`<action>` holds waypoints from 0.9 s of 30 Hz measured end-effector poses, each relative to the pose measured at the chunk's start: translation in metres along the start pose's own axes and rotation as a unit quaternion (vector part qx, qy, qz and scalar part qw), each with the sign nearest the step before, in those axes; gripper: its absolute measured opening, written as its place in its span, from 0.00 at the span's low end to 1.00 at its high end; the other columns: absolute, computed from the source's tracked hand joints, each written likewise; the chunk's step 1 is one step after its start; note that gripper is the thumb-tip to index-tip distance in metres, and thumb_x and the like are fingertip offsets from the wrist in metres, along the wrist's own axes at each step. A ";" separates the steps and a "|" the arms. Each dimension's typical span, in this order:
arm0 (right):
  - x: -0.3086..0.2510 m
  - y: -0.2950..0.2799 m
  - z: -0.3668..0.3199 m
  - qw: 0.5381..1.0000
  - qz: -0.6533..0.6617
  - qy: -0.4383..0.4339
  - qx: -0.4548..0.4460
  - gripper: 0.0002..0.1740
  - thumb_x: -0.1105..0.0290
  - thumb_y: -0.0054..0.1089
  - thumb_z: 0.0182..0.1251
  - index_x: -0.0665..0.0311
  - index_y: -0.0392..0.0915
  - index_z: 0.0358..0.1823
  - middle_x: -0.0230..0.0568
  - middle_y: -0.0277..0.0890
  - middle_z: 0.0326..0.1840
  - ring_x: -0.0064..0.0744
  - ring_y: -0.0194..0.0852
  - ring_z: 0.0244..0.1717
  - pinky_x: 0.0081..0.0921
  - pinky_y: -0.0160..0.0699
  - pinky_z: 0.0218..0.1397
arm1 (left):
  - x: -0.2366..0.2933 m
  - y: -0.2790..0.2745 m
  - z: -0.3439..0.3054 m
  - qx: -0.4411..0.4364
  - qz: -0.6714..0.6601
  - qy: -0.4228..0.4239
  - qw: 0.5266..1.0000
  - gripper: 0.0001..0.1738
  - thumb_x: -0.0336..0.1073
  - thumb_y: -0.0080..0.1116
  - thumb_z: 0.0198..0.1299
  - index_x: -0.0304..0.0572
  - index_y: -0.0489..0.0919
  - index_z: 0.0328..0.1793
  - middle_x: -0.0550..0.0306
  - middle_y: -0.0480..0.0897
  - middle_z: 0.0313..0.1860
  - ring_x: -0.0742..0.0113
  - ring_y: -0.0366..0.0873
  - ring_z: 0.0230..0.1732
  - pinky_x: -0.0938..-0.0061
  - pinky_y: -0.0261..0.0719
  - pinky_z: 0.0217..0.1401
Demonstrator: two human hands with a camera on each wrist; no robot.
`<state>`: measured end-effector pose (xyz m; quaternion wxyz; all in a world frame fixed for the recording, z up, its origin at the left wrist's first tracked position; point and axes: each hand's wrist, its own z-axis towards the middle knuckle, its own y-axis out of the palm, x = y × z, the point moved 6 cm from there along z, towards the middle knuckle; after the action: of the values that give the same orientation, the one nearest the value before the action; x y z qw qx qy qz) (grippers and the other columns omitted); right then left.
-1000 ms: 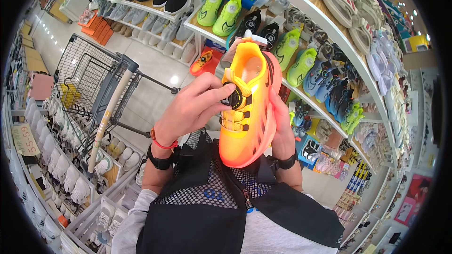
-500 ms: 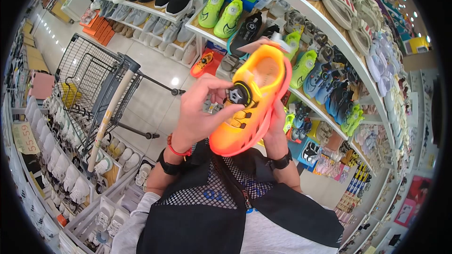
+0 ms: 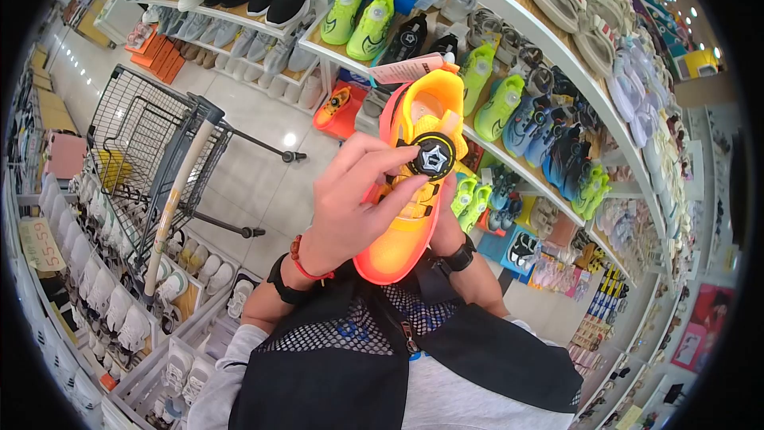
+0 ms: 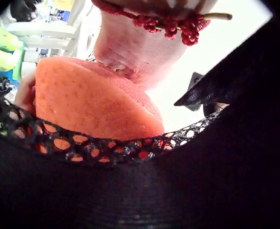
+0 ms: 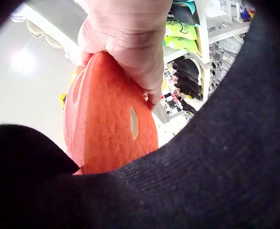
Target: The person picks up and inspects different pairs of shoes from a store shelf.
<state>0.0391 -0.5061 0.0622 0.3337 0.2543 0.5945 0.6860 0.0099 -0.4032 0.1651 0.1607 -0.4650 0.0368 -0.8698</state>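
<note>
A bright orange-yellow sneaker [image 3: 398, 244] with a coral sole [image 5: 109, 119] is held up in front of the chest, toe toward the body. On its tongue sits a round black dial [image 3: 434, 157] with a silver star. My left hand [image 3: 350, 199] pinches the dial's edge between thumb and forefinger. Behind the shoe, my right hand [image 3: 450, 223] grips it from the sole side, mostly hidden in the head view. The right wrist view shows that hand's thumb and palm against the sole. From the heel hangs a pink paper tag [image 3: 406, 70].
Shelves of shoes rise on the right, with lime-green sneakers [image 3: 370, 28] near the heel. A shopping cart [image 3: 163, 143] stands at the left on the tiled floor [image 3: 263, 135]. Beyond the left hand, another orange shoe [image 3: 337, 102] sits low by the shelf.
The sneaker has tilted and turned, so its dial now faces up toward the head camera. My left thumb and forefinger stay at the dial; the right hand has turned with the shoe.
</note>
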 end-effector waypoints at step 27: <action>-0.029 -0.049 -0.010 0.977 -0.145 0.012 0.158 0.30 0.51 0.36 0.73 0.64 0.57 0.68 0.49 0.66 0.65 0.43 0.69 0.61 0.40 0.70 0.64 | -0.016 -0.010 -0.005 -0.079 0.086 0.060 0.991 0.21 0.29 0.72 0.44 0.32 0.74 0.42 0.51 0.75 0.32 0.60 0.75 0.30 0.71 0.74 0.31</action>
<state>0.0577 -0.5312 0.0134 0.3782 0.2068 0.7301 0.5303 0.0117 -0.3890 0.1520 0.1951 -0.4183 0.1548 -0.8735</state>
